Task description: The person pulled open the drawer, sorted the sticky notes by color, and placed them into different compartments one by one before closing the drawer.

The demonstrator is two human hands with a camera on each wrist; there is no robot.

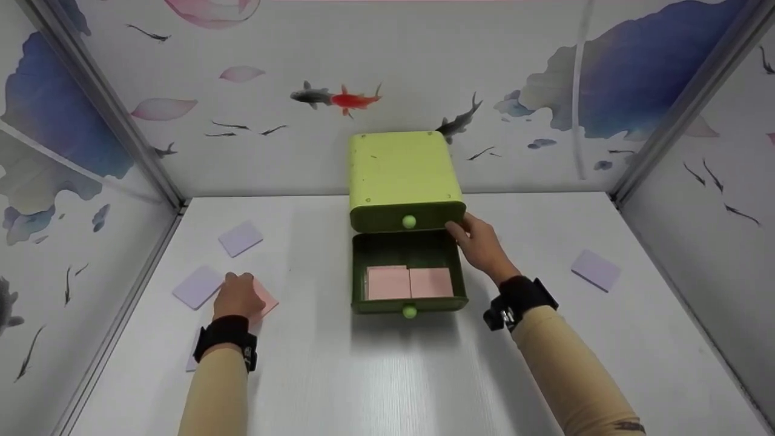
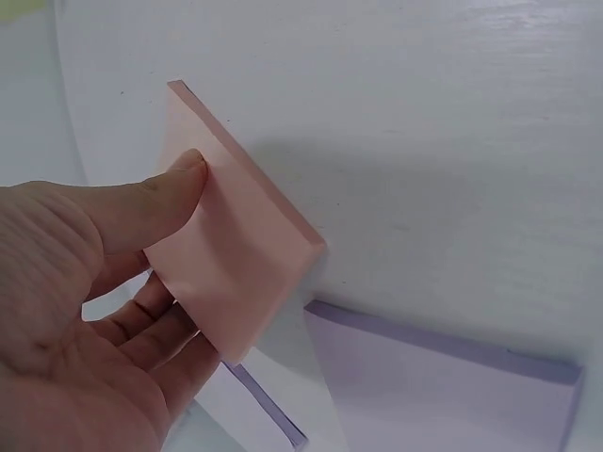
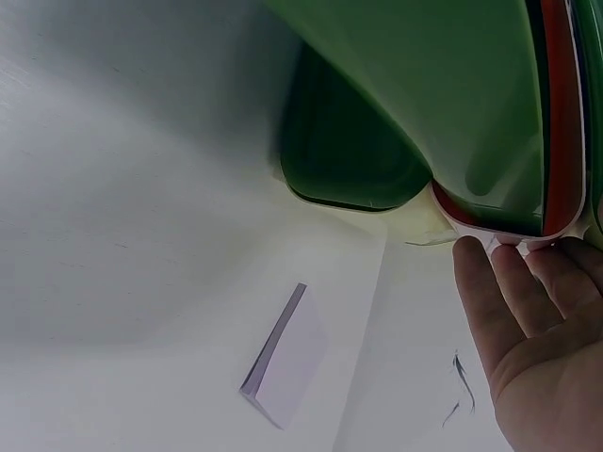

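On the left of the table my left hand (image 1: 237,297) pinches a pink sticky note pad (image 2: 236,235) between thumb and fingers, tilted up on edge. Purple sticky note pads (image 1: 198,287) lie close around that hand; one is mostly hidden under the wrist. At the centre stands a green two-drawer box (image 1: 402,169), its lower drawer (image 1: 381,307) pulled out. Two pink pads (image 1: 389,283) lie side by side in that drawer. My right hand (image 1: 481,245) rests against the box's right side, fingers fairly straight in the right wrist view, with the thumb near the front edge.
Another purple pad (image 1: 240,238) lies farther back on the left, and one more purple pad (image 1: 596,270) lies on the right. The white table (image 1: 303,375) is enclosed by printed walls (image 1: 272,157) at the back and both sides. The upper drawer's round knob (image 1: 409,221) faces forward.
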